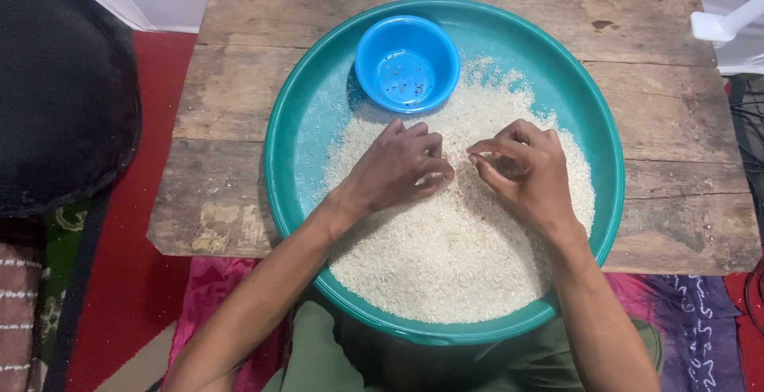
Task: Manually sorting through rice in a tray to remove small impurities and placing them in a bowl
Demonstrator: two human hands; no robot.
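A wide teal basin [290,133] rests on a low wooden table and holds a spread of white rice [446,257]. My left hand [394,169] lies knuckles-up on the rice near the middle, fingers curled under. My right hand [525,173] is just beside it, thumb and fingers pinched together over the grains; whether it holds anything is too small to tell. A small blue bowl [407,64] sits inside the basin at its far side, with a few dark specks in its bottom.
The rough wooden table [660,169] extends past the basin on all sides. A large dark round object [64,89] lies at the left on a red floor covering [135,280]. A white chair part [720,26] shows at the top right.
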